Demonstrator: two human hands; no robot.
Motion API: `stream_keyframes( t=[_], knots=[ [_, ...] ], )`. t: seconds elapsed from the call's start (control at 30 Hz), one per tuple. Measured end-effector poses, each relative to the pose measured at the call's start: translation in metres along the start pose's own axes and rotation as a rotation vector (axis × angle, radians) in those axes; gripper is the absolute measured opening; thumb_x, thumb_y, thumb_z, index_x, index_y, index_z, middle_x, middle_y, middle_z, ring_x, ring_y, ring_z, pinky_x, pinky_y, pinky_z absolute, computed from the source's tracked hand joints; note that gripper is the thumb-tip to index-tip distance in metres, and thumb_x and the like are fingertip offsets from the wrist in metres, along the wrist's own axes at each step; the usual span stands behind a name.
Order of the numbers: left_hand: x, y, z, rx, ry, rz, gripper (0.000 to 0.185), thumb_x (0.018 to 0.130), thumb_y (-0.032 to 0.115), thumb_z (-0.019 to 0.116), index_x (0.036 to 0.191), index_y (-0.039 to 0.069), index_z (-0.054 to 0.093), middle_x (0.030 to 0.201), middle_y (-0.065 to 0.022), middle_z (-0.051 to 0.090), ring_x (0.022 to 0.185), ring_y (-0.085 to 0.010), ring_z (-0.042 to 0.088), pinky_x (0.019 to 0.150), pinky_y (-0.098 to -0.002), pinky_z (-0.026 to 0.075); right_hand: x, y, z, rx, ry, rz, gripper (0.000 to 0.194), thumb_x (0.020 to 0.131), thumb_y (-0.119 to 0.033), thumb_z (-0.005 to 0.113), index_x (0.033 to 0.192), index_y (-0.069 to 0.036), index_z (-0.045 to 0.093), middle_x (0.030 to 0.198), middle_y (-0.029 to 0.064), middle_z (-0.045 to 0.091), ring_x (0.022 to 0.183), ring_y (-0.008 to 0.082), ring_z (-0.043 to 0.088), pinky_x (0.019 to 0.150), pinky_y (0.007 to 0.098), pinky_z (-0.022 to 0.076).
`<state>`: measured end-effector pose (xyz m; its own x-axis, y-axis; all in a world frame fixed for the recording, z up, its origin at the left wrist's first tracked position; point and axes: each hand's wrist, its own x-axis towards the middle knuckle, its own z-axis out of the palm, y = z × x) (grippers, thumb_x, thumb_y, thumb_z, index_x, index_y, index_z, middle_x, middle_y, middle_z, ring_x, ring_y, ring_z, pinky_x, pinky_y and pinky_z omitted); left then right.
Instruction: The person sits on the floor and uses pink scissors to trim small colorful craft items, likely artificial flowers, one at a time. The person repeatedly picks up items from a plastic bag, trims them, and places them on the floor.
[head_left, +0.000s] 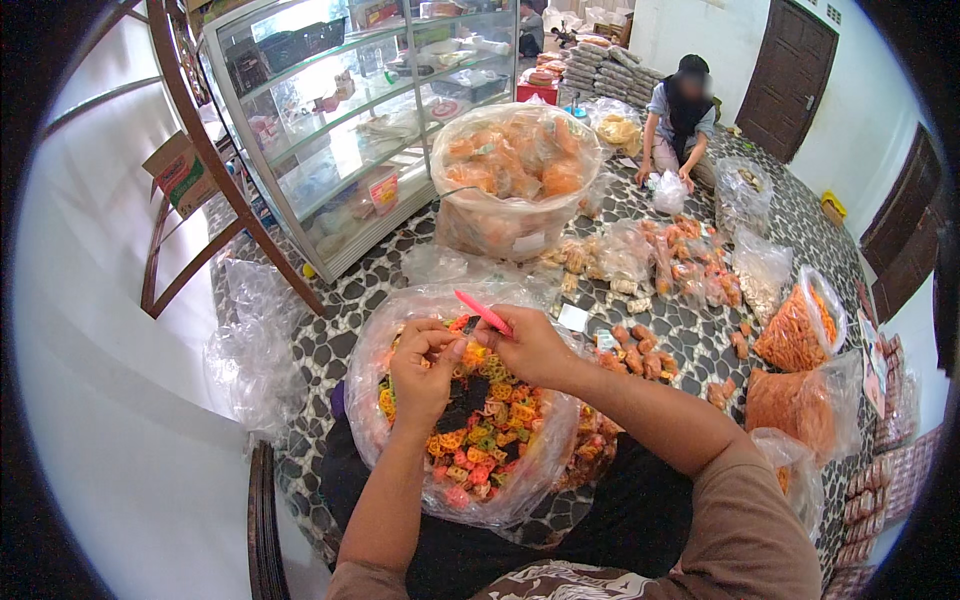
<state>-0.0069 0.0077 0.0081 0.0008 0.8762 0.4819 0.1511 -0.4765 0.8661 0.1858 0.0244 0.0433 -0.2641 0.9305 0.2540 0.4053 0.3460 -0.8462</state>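
Note:
Both hands meet over a large clear plastic bag (360, 405) that stands open between my legs. Inside it are colourful wheel-shaped crackers (480, 450) in orange, yellow, green and pink, with dark patches among them. My right hand (529, 346) grips a slim pink tool (480, 309) that slants up to the left; its exact kind is unclear. Thumb and finger of my left hand (424, 371) are pinched close to the right fingertips, where a small dark piece shows. Whether the left fingers hold anything is hidden.
Beyond stands a large bag of orange packets (517, 172), beside a glass display cabinet (360, 127). Small wrapped bundles (641, 352) and bags of orange snacks (791, 405) lie to the right on the pebble-patterned floor. Another person (679, 127) crouches farther back, handling a plastic bag (667, 193).

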Motion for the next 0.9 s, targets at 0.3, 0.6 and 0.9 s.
stream_keyframes(
  t=[0.3, 0.6, 0.9],
  knots=[
    [0.004, -0.001, 0.001, -0.446, 0.065, -0.515, 0.03, 0.104, 0.024, 0.065, 0.123, 0.001, 0.069, 0.089, 0.002, 0.066, 0.074, -0.0066, 0.057, 0.069, -0.0202, 0.045, 0.001, 0.004, -0.003, 0.259, 0.101, 0.081, 0.013, 0.102, -0.015, 0.067, 0.102, -0.002, 0.063, 0.081, -0.0054, 0.057, 0.074, 0.0059, 0.051, 0.067, 0.0254, 0.0449],
    [0.005, -0.009, 0.0, -0.704, 0.172, -0.571, 0.021, 0.098, 0.009, 0.07, 0.116, -0.002, 0.071, 0.093, -0.0057, 0.073, 0.077, -0.0105, 0.066, 0.069, -0.0244, 0.054, -0.003, 0.003, -0.001, 0.06, 0.018, -0.035, 0.012, 0.097, -0.011, 0.072, 0.1, -0.001, 0.066, 0.084, 0.0027, 0.059, 0.077, 0.0138, 0.055, 0.073, 0.0315, 0.0462],
    [0.003, 0.003, -0.003, -0.241, 0.052, -0.352, 0.022, 0.095, 0.009, 0.075, 0.112, -0.005, 0.073, 0.091, -0.004, 0.073, 0.077, -0.0085, 0.066, 0.071, -0.0227, 0.054, -0.006, 0.007, 0.005, -0.091, -0.006, -0.137, 0.015, 0.094, -0.011, 0.071, 0.103, -0.001, 0.066, 0.09, 0.0126, 0.062, 0.083, 0.0271, 0.061, 0.076, 0.0379, 0.0485]
  ],
)
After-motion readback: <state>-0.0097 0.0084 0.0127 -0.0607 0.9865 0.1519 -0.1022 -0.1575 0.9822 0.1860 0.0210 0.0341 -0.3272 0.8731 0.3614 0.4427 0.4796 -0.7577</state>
